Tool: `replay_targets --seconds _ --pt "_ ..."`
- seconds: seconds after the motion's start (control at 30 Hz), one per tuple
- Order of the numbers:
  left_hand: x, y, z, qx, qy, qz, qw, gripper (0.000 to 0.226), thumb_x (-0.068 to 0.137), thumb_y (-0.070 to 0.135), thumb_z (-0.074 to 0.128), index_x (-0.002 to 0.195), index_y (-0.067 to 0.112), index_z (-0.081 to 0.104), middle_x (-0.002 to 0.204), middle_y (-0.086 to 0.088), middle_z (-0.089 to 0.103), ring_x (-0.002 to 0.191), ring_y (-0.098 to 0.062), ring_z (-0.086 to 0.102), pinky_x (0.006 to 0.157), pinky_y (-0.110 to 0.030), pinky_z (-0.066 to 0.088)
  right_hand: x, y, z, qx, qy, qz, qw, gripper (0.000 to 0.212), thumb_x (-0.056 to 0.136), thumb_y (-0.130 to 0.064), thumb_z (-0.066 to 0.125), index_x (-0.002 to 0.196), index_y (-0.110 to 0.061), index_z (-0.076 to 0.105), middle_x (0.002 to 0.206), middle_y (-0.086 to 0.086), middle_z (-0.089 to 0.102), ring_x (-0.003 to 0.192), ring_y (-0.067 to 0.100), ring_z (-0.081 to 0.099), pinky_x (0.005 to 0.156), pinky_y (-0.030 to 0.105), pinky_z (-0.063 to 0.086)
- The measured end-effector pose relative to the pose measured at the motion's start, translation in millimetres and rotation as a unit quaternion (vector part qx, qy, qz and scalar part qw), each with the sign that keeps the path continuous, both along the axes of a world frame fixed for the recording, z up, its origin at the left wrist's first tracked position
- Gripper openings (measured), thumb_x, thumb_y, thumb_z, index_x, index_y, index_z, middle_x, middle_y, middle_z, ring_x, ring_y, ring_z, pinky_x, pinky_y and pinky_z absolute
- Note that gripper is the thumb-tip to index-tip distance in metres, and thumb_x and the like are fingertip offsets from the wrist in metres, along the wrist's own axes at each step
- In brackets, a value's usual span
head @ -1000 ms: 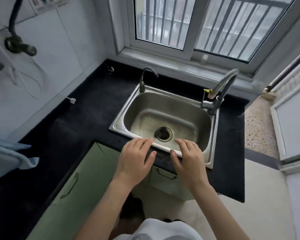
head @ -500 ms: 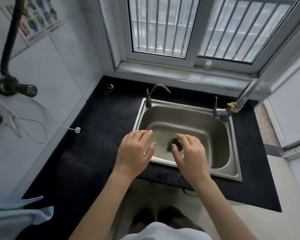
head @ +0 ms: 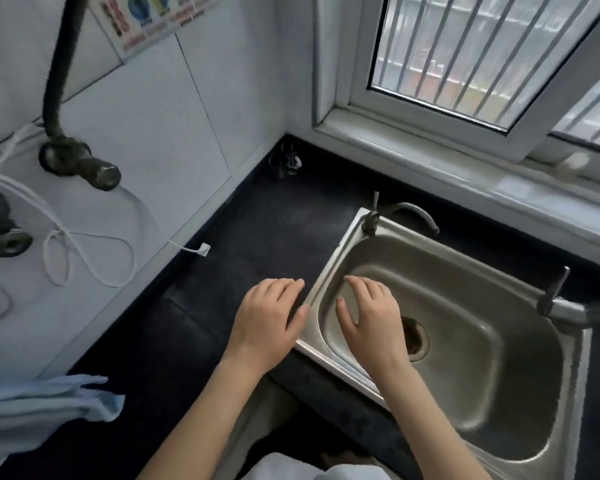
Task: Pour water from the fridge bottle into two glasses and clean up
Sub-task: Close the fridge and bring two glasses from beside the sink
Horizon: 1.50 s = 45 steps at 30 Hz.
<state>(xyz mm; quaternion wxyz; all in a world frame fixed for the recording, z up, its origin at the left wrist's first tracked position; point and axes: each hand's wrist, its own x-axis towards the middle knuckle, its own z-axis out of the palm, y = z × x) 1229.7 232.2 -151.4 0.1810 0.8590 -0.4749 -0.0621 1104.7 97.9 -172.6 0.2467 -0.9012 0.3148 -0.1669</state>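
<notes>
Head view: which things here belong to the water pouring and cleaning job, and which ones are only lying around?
Belonging to the job:
- left hand, open, holding nothing
- right hand, open, over the sink
- sink
- blue cloth, possibly for wiping

No bottle or glasses are in view.

Just lying about:
- white cable
- dark wall pipe
- small tap
- wall poster

Left hand (head: 267, 320) and right hand (head: 369, 318) outstretched, apparently empty.

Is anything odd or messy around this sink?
Nothing is spilled or broken. One oddity: a loose white cable dangles in loops down the wall tiles, its plug end resting on the black counter left of the sink.
</notes>
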Motion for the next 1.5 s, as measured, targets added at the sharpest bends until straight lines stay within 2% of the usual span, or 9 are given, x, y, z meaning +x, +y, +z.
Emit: replay_targets --seconds 0.43,0.67,0.87,1.03,1.17,1.23,1.3,1.4,1.5 --pt "151.5 -122.6 -12.9 -0.022 -0.015 0.068 0.997 0.044 0.096 0.034 0.049 0.133 0.011 0.052 0.130 -0.003 0.058 0.119 -0.021 0.051 0.098 -0.035 0.041 177.7 -117.0 -13.6 0.027 -0.057 0.028 0.998 0.036 0.094 -0.023 0.059 0.125 -0.004 0.060 0.120 0.011 0.064 0.113 0.030 0.056 0.098 0.041 0.044" --pt "228.3 -178.9 -54.6 -0.066 0.025 0.137 0.988 0.055 0.093 0.039 0.052 0.141 0.016 0.039 0.141 -0.002 0.046 0.130 -0.018 0.041 0.102 -0.028 0.035 267.8 -158.1 -44.5 0.128 -0.095 -0.009 0.987 0.044 0.097 -0.028 0.055 0.137 -0.011 0.050 0.133 0.005 0.057 0.126 0.021 0.048 0.099 0.022 0.034" --pt "255.4 -207.9 -106.0 -0.132 0.145 0.252 0.948 0.074 0.085 0.035 0.068 0.144 0.012 0.030 0.143 -0.007 0.038 0.127 -0.020 0.045 0.096 -0.026 0.042 323.2 -177.1 -84.6 0.206 -0.098 -0.031 0.973 0.049 0.095 -0.027 0.056 0.141 -0.013 0.046 0.137 0.007 0.053 0.127 0.021 0.048 0.101 0.028 0.038" --pt "266.6 -223.8 -139.2 -0.170 0.170 0.297 0.924 0.072 0.083 0.028 0.071 0.141 0.007 0.034 0.136 -0.010 0.045 0.120 -0.020 0.051 0.088 -0.018 0.039 349.2 -191.1 -112.2 0.243 -0.072 -0.055 0.966 0.048 0.095 -0.026 0.057 0.139 -0.011 0.048 0.135 0.008 0.056 0.125 0.023 0.050 0.101 0.031 0.041" --pt "269.3 -237.1 -150.9 -0.195 0.153 0.323 0.913 0.064 0.084 0.019 0.070 0.137 0.004 0.038 0.128 -0.012 0.047 0.110 -0.019 0.056 0.080 -0.010 0.038 361.5 -195.5 -126.5 0.223 -0.040 -0.053 0.973 0.039 0.095 -0.024 0.056 0.131 -0.009 0.053 0.123 0.007 0.063 0.117 0.028 0.053 0.097 0.042 0.046" --pt "268.1 -241.4 -154.4 -0.208 0.148 0.334 0.907 0.060 0.085 0.016 0.069 0.137 0.006 0.039 0.127 -0.012 0.046 0.108 -0.018 0.056 0.074 -0.004 0.035 365.0 -196.1 -129.7 0.241 -0.056 -0.059 0.967 0.026 0.096 -0.023 0.056 0.118 -0.009 0.060 0.111 0.006 0.067 0.109 0.029 0.057 0.091 0.044 0.049" --pt "267.3 -243.5 -156.5 -0.221 0.152 0.337 0.903 0.058 0.086 0.014 0.067 0.137 0.006 0.039 0.128 -0.011 0.046 0.109 -0.017 0.055 0.078 -0.005 0.036 366.8 -196.3 -130.9 0.244 -0.060 -0.064 0.966 0.018 0.097 -0.023 0.055 0.104 -0.009 0.063 0.102 0.007 0.067 0.102 0.029 0.059 0.087 0.044 0.050" --pt "267.1 -242.8 -157.0 -0.230 0.159 0.334 0.900 0.056 0.087 0.012 0.065 0.137 0.007 0.040 0.130 -0.010 0.046 0.112 -0.017 0.054 0.084 -0.015 0.042 365.1 -194.7 -131.1 0.234 -0.040 -0.054 0.970 0.017 0.097 -0.020 0.053 0.099 -0.009 0.066 0.099 0.010 0.065 0.097 0.030 0.059 0.085 0.044 0.049" --pt "265.0 -237.5 -157.1 -0.228 0.158 0.329 0.903 0.054 0.087 0.013 0.065 0.135 0.010 0.042 0.128 -0.005 0.047 0.106 -0.007 0.051 0.076 -0.003 0.036 359.0 -189.4 -128.3 0.235 -0.024 -0.047 0.971 0.022 0.099 -0.022 0.051 0.097 -0.006 0.066 0.099 0.012 0.064 0.095 0.031 0.059 0.084 0.046 0.049"
